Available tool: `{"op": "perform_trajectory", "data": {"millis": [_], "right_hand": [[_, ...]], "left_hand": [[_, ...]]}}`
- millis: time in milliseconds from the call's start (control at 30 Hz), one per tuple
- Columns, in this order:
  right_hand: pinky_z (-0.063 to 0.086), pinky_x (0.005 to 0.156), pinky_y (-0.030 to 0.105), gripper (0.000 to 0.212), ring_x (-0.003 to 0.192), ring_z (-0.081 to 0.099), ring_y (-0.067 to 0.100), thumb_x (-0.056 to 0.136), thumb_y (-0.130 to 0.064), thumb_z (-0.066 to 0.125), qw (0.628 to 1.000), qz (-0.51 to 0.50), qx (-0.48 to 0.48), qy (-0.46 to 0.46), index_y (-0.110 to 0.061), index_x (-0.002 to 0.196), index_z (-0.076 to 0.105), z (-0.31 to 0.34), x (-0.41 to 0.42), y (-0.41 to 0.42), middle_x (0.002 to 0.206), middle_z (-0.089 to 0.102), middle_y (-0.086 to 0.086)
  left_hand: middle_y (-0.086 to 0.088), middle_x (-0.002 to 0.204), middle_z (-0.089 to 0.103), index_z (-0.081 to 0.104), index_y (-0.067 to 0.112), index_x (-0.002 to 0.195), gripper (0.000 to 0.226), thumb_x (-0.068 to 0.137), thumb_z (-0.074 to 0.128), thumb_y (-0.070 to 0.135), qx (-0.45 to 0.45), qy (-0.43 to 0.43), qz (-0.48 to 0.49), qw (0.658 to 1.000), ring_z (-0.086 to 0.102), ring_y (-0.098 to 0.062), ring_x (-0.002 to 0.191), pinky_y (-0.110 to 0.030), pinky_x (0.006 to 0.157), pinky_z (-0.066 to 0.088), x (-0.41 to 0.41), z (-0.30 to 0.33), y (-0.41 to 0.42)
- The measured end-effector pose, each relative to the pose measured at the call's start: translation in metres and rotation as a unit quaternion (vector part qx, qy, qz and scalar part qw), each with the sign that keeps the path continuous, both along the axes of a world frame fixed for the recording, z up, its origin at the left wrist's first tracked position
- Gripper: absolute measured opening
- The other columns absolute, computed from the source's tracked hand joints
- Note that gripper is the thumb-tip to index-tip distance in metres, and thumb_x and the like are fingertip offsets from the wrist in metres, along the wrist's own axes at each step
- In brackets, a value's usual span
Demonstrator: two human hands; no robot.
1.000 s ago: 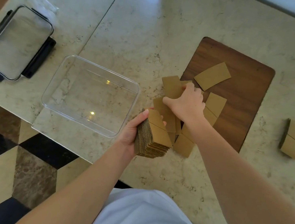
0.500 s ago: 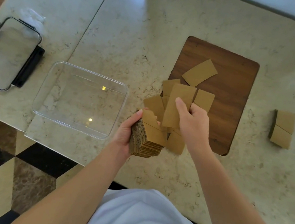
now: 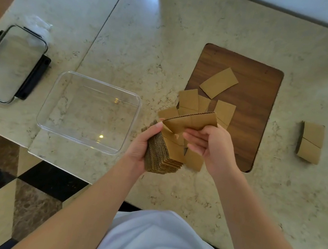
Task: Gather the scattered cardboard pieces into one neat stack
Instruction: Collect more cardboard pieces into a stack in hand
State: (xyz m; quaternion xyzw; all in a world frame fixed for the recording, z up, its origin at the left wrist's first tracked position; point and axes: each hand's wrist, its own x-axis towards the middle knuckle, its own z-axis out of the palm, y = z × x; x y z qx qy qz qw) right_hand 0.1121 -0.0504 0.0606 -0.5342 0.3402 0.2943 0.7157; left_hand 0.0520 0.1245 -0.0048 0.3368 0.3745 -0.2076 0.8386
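Observation:
My left hand (image 3: 142, 145) grips a thick stack of brown cardboard pieces (image 3: 164, 158) above the marble table's front edge. My right hand (image 3: 208, 144) holds one cardboard piece (image 3: 193, 121) flat over the top of that stack, its far edge raised. Several loose pieces (image 3: 189, 101) lie overlapping just beyond my hands, at the left edge of a dark wooden board (image 3: 252, 107). One more loose piece (image 3: 219, 82) lies alone on the board. A small separate pile of cardboard (image 3: 311, 145) sits on the table to the right.
An empty clear plastic container (image 3: 89, 111) stands left of my hands. Its black-clipped lid (image 3: 11, 62) lies at the far left. The table's front edge (image 3: 58, 164) runs under my forearms, with tiled floor below.
My right hand lifted one piece off the loose pile and carried it back toward me, over the stack in my left hand. The stack stayed roughly where it was.

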Motion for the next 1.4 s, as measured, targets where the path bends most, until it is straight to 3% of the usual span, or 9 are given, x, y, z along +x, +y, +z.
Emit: {"op": "perform_trajectory", "data": {"millis": [233, 333, 433, 567, 700, 833, 1033, 1167, 1400], "right_hand": [[0.06, 0.049, 0.028, 0.025, 0.071, 0.078, 0.022, 0.098, -0.033, 0.065, 0.998, 0.044, -0.017, -0.032, -0.011, 0.11, 0.066, -0.002, -0.003, -0.003, 0.086, 0.08, 0.014], [0.048, 0.04, 0.022, 0.034, 0.045, 0.06, 0.009, 0.1, -0.035, 0.059, 0.991, 0.091, -0.092, 0.019, -0.004, 0.095, 0.072, -0.009, -0.003, -0.002, 0.064, 0.071, 0.002], [0.042, 0.036, 0.021, 0.014, 0.041, 0.051, 0.008, 0.097, -0.018, 0.066, 0.996, 0.032, -0.031, 0.08, -0.004, 0.097, 0.066, -0.015, -0.01, -0.001, 0.053, 0.062, -0.001], [0.05, 0.043, 0.023, 0.037, 0.046, 0.06, 0.01, 0.094, -0.012, 0.07, 0.997, 0.053, 0.003, 0.054, -0.013, 0.127, 0.054, -0.022, -0.02, -0.009, 0.062, 0.069, 0.003], [0.051, 0.05, 0.023, 0.034, 0.058, 0.062, 0.011, 0.085, -0.041, 0.08, 0.974, 0.221, -0.052, 0.024, -0.016, 0.108, 0.074, -0.022, -0.024, -0.011, 0.079, 0.071, 0.004], [0.061, 0.085, 0.039, 0.046, 0.097, 0.073, 0.021, 0.079, -0.054, 0.081, 0.952, 0.289, -0.102, -0.007, -0.016, 0.101, 0.067, -0.019, -0.022, -0.007, 0.109, 0.076, 0.006], [0.06, 0.084, 0.057, 0.063, 0.116, 0.068, 0.037, 0.084, -0.03, 0.081, 0.948, 0.282, 0.129, 0.076, -0.014, 0.138, 0.052, -0.014, -0.02, -0.013, 0.135, 0.062, 0.018], [0.059, 0.088, 0.06, 0.061, 0.121, 0.065, 0.034, 0.088, -0.028, 0.078, 0.94, 0.308, 0.13, 0.074, -0.022, 0.142, 0.05, -0.018, -0.025, -0.012, 0.137, 0.061, 0.013], [0.061, 0.085, 0.047, 0.052, 0.113, 0.067, 0.023, 0.088, -0.035, 0.077, 0.961, 0.265, 0.055, 0.05, -0.026, 0.135, 0.055, -0.021, -0.028, -0.015, 0.128, 0.068, 0.001]], "left_hand": [[-0.015, 0.1, 0.08, 0.085, 0.019, 0.096, 0.017, 0.085, 0.078, 0.032, -0.002, -0.035, -0.003, 0.999, 0.078, -0.03, 0.088, -0.042, 0.073, 0.063, 0.005, 0.005, 0.003], [-0.016, 0.105, 0.079, 0.083, 0.018, 0.101, 0.022, 0.084, 0.078, 0.031, 0.013, -0.043, 0.001, 0.999, 0.078, -0.032, 0.09, -0.043, 0.074, 0.063, 0.009, 0.01, 0.0], [-0.02, 0.119, 0.071, 0.071, 0.01, 0.125, 0.049, 0.08, 0.082, 0.026, 0.041, -0.037, 0.017, 0.998, 0.072, -0.036, 0.102, -0.051, 0.087, 0.061, 0.013, 0.014, -0.005], [-0.019, 0.114, 0.067, 0.065, 0.018, 0.121, 0.049, 0.075, 0.082, 0.02, 0.079, -0.067, 0.01, 0.995, 0.067, -0.035, 0.101, -0.055, 0.094, 0.055, 0.016, 0.016, -0.007], [-0.017, 0.11, 0.066, 0.068, 0.02, 0.115, 0.051, 0.067, 0.087, 0.021, 0.096, -0.072, 0.004, 0.993, 0.066, -0.034, 0.095, -0.051, 0.086, 0.059, 0.015, 0.02, -0.009], [-0.024, 0.125, 0.061, 0.067, 0.02, 0.118, 0.06, 0.063, 0.089, 0.025, 0.088, -0.06, 0.002, 0.994, 0.062, -0.043, 0.109, -0.07, 0.103, 0.046, 0.014, 0.023, -0.011], [-0.024, 0.128, 0.065, 0.066, 0.022, 0.127, 0.066, 0.065, 0.085, 0.034, 0.073, -0.071, -0.059, 0.993, 0.067, -0.038, 0.104, -0.056, 0.091, 0.056, 0.009, 0.028, -0.016], [-0.026, 0.14, 0.061, 0.057, 0.017, 0.141, 0.074, 0.074, 0.08, 0.036, 0.086, -0.023, -0.115, 0.989, 0.065, -0.042, 0.117, -0.062, 0.104, 0.05, 0.004, 0.028, -0.016], [-0.016, 0.13, 0.065, 0.047, 0.011, 0.137, 0.095, 0.068, 0.086, 0.064, 0.244, 0.034, -0.143, 0.959, 0.07, -0.033, 0.112, -0.054, 0.096, 0.059, 0.011, 0.035, -0.028]]}}
